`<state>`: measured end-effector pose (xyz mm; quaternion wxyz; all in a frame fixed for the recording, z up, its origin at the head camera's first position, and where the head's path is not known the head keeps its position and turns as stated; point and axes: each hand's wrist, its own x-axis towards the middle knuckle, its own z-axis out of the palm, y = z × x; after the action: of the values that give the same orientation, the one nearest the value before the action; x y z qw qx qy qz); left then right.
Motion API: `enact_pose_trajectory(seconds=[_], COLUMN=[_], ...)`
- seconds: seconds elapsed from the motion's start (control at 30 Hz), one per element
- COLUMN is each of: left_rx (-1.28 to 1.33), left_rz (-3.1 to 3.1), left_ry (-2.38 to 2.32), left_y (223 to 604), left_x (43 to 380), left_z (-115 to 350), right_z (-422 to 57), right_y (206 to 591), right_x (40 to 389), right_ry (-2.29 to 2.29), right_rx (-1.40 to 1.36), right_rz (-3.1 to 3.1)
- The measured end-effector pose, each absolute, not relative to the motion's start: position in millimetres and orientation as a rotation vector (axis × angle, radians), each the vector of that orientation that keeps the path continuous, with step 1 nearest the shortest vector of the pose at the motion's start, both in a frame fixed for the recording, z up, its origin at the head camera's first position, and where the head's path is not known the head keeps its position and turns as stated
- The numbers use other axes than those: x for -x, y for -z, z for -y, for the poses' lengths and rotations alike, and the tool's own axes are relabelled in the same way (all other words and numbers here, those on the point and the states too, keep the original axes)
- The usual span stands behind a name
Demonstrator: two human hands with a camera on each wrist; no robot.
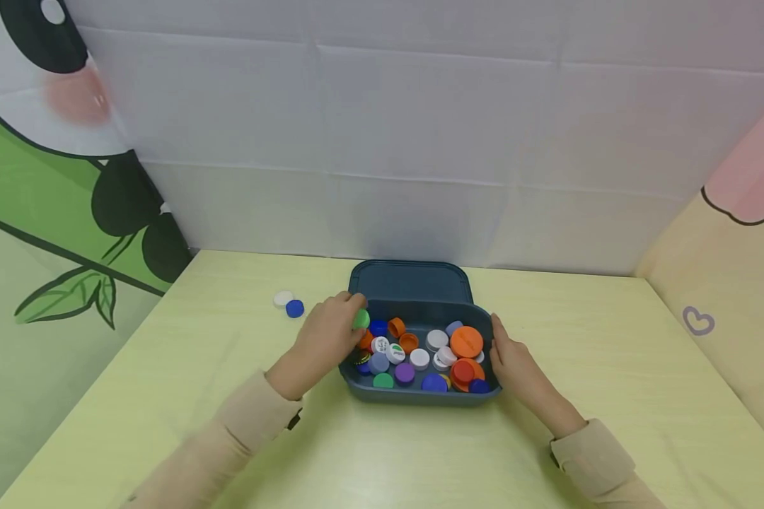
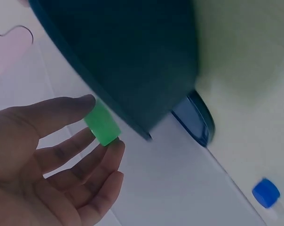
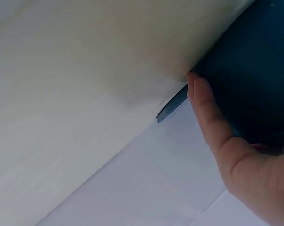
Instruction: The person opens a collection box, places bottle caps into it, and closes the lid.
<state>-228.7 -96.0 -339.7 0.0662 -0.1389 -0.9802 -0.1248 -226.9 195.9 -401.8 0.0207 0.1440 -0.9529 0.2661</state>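
Observation:
My left hand (image 1: 333, 334) is over the left end of a dark blue plastic box (image 1: 420, 398). Between its thumb and fingers it pinches a green bottle cap (image 2: 103, 123), just outside the box's rim in the left wrist view. Many loose bottle caps lie in the box, among them a large orange cap (image 1: 467, 342), a purple cap (image 1: 404, 373) and a white cap (image 1: 419, 359). At the box's right end, my right hand (image 1: 523, 371) holds the side, with fingers (image 3: 207, 106) along the outer wall and the thumb at the rim.
Behind the box lies its dark blue lid (image 1: 410, 281). A blue cap (image 1: 295, 308) and a white cap (image 1: 283, 299) sit on the pale yellow table (image 1: 617, 339) to the left. A white wall sheet (image 1: 433, 141) stands along the table's back edge.

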Motion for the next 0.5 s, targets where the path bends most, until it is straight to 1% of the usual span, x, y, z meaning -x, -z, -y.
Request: enact_pose_trajectory(seconds=[0.23,0.5], left_rx=[0.575,0.732], left_rz=[3.028,3.106], left_ry=[0.337,0.381], left_y=[348.8,356.9], left_x=[217.8,211.3], left_z=[73.5,61.9], right_z=[-195.7,-195.1], right_y=[399.9,397.5], right_x=[226.0,225.4], right_ry=[-0.835,-0.837], right_rx=[-0.446,-0.435], right_rz=[2.963,2.973])
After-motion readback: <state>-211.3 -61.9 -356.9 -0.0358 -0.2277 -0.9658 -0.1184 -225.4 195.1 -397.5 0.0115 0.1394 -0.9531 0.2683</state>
